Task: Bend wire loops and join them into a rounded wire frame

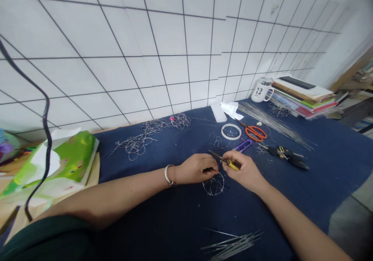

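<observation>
My left hand [197, 169], a silver bangle at its wrist, pinches the upper rim of a round wire ornament [213, 185] with small reddish beads. The ornament hangs just above or rests on the dark blue cloth; I cannot tell which. In my right hand [244, 171] is a pair of yellow-and-black handled pliers [232, 164], their thin jaws pointing up and left, close to my left fingertips. Behind the right hand lie purple thread snips [244, 146]. The fingertips of both hands are partly hidden.
Finished-looking wire shapes [136, 144] lie along the wall. Orange-handled scissors [255, 133], a white ring dish [231, 132] with beads, and black pliers [287, 157] sit on the right. Long wires [274, 123] stretch behind; cut wires [233, 246] lie in front. A mug [261, 90] stands beside stacked books [303, 98].
</observation>
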A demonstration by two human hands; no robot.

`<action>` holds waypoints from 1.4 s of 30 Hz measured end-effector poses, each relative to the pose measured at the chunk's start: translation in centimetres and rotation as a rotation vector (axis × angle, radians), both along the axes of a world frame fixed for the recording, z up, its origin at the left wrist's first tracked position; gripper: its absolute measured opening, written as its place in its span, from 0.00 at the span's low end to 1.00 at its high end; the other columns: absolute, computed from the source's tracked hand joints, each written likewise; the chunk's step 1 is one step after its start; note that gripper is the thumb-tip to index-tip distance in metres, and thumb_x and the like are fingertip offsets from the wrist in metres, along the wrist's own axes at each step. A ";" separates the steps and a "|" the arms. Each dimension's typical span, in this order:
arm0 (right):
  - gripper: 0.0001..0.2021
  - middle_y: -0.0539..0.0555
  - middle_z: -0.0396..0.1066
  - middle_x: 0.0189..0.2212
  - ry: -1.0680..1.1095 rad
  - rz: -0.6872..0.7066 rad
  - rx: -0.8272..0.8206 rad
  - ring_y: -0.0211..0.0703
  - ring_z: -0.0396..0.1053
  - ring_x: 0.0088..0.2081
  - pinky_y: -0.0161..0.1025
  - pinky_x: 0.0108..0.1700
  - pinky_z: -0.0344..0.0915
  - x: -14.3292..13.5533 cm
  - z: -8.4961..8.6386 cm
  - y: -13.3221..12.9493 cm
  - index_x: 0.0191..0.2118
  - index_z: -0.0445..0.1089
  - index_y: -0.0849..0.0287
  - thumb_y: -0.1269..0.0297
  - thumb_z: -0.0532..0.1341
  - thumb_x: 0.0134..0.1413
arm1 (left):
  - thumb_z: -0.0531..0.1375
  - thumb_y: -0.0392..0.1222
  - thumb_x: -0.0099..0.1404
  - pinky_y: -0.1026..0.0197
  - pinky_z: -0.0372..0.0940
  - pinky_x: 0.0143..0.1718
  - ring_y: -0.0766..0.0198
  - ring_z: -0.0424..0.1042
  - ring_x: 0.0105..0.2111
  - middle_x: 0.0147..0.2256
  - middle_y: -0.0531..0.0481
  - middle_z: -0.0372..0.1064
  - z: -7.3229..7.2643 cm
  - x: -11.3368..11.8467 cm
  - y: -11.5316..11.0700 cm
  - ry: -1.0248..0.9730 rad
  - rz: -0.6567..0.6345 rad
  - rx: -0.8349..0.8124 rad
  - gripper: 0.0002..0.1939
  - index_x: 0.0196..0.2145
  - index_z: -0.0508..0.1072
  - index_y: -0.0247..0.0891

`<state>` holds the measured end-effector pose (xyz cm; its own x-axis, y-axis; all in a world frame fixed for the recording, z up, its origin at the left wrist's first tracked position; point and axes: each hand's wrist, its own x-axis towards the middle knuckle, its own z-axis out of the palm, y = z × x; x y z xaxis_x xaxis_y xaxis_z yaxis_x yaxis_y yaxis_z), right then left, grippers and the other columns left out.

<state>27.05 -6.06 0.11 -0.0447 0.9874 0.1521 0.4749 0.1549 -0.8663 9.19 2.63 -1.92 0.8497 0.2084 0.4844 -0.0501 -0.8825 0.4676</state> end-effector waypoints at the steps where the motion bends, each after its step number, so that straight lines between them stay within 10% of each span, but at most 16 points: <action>1: 0.07 0.49 0.66 0.29 -0.003 0.000 0.007 0.36 0.65 0.31 0.32 0.35 0.61 0.0 0.0 0.0 0.34 0.65 0.57 0.69 0.57 0.45 | 0.54 0.35 0.59 0.65 0.63 0.35 0.68 0.68 0.31 0.29 0.48 0.68 0.0 0.0 0.0 -0.003 0.004 0.000 0.05 0.31 0.69 0.33; 42: 0.05 0.47 0.64 0.27 0.079 0.129 -0.072 0.34 0.62 0.29 0.31 0.32 0.59 -0.3 0.9 -0.5 0.33 0.65 0.57 0.70 0.56 0.46 | 0.54 0.32 0.55 0.69 0.60 0.30 0.70 0.66 0.28 0.29 0.50 0.68 0.7 0.0 -0.4 0.087 0.075 -0.087 0.05 0.29 0.70 0.33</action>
